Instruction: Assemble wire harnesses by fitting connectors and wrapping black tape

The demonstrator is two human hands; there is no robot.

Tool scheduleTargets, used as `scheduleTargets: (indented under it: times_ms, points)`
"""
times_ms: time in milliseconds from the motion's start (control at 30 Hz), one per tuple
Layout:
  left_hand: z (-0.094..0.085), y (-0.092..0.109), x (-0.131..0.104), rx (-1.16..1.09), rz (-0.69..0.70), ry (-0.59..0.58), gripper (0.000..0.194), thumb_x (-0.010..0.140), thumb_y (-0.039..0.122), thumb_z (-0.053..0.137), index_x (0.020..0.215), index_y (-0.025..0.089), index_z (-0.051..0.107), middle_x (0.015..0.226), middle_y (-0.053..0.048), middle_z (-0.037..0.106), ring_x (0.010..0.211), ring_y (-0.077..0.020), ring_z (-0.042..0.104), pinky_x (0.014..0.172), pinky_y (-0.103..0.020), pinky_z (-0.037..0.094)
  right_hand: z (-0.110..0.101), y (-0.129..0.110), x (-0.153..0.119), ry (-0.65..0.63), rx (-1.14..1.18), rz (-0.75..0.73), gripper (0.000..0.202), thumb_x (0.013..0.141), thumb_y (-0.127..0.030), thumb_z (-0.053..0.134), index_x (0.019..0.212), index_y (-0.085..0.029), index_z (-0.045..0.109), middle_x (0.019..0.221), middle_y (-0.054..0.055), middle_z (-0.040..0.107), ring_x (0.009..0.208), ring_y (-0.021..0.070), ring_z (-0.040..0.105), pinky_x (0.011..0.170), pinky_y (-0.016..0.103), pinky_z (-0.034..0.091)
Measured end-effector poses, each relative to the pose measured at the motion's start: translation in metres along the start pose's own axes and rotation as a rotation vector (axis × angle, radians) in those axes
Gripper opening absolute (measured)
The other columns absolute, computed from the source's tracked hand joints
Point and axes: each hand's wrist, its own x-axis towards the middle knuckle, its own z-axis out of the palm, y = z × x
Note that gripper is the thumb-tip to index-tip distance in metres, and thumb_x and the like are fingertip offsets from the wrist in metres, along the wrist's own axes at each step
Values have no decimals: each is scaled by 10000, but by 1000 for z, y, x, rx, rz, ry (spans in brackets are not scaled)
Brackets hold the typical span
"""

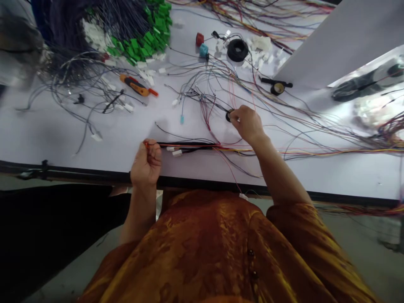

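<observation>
Near the table's front edge, my left hand (147, 164) is closed, thumb against fingers, on the left end of a wire harness. Orange wire shows at the fingertips, and a black sleeve (189, 145) runs right from there along the wires. White connectors (177, 153) lie just below the sleeve. Further right and higher up, my right hand (248, 123) pinches a small roll of black tape (229, 115) at the table. Thin red wires (205, 115) and dark wires spread out left of that roll. Its far side is hidden by my fingers.
An orange-and-black cutter (135, 85) lies at left, below a bundle of green connectors (158, 25). At the back are a black tape roll (237, 50), a red roll (200, 39) and a blue roll (203, 50). A white panel (334, 46) rises at right. Loose wires cross the table.
</observation>
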Motion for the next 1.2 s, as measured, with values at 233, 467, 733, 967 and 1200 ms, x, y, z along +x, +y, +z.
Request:
scheduleTargets:
  times_ms: [233,467,733,967,1200]
  points:
    - [-2,-2,-2,92,105,-58,195,994,264,623,861,181,737,833,-11,733,651,-40,665,600,-97,568,-2,-12,9,-13,423,107,17,847,-141,632,853,-157,631,816,57,667,679,157,602,637,288,475]
    - [9,2,-2,273,225,-187,381,634,378,956,904,167,789,762,-12,746,627,-63,684,624,-136,582,-14,-77,7,-72,1238,8,112,874,-261,680,904,-195,595,692,-46,571,496,44,451,449,171,373]
    - [11,7,-12,563,336,-249,275,720,361,893,887,176,776,684,9,700,569,-70,626,573,-182,533,22,-176,-6,-234,1455,-149,182,907,-207,566,1055,-177,668,668,-60,530,524,44,463,511,176,422]
    - [13,7,-12,571,413,-238,222,768,330,846,718,167,704,566,35,644,465,-48,533,500,-164,465,29,-191,-16,-55,1391,-253,184,911,-245,607,1067,-209,698,819,-13,581,630,69,521,601,207,493]
    - [11,17,-7,310,104,-325,318,737,379,886,923,168,737,799,-8,734,666,-75,684,654,-166,589,47,-187,3,-64,1556,-113,247,878,-406,684,1033,-217,648,744,-37,603,623,77,545,568,199,500]
